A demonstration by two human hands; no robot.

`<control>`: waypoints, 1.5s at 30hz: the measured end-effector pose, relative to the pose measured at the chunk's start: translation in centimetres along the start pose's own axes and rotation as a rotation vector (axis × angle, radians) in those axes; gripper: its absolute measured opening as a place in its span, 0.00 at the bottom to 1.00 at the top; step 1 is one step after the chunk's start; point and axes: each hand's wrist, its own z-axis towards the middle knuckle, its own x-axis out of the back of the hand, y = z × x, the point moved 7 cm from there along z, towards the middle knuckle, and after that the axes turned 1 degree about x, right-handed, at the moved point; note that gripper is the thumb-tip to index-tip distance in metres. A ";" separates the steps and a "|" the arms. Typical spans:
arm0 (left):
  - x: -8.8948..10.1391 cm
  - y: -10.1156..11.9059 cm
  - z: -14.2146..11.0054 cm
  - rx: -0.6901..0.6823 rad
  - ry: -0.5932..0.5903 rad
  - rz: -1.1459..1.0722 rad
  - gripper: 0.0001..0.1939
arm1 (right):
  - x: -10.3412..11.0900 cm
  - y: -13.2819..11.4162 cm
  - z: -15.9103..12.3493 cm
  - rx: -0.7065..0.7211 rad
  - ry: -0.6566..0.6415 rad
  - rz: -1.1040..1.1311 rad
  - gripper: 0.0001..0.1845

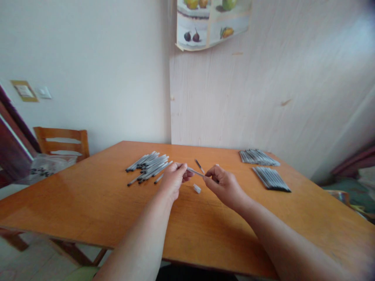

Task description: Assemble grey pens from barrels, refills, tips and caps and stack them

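Observation:
Between my two hands a slim, pale pen (195,171) is held slightly tilted above the table. The fingers of my left hand (175,177) pinch its left end, and my right hand (222,182) grips its right end. Just beyond the hands lies a dark-tipped pen piece (199,164) on the wood. A small whitish clear object (197,188), its kind too small to tell, rests below the held pen. Left of my left hand is a loose pile of grey pens with black ends (152,166).
The wooden table (140,210) stands against the wall. At its right lie two neat bundles of pens, a back bundle (259,157) and a front bundle (272,178). A wooden chair (63,146) and a plastic bag (48,166) with dark pieces are at the left.

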 end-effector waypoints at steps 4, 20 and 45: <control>-0.3 0.0 -0.1 -0.024 -0.015 0.021 0.12 | 0.0 -0.2 -0.1 0.021 0.014 -0.007 0.06; -0.8 -0.1 -0.9 -0.015 0.036 -0.073 0.14 | -0.8 -0.5 -0.3 0.052 0.036 -0.053 0.05; 1.3 0.3 1.4 -0.046 0.110 -0.144 0.07 | 0.4 0.6 0.5 0.031 -0.017 -0.113 0.09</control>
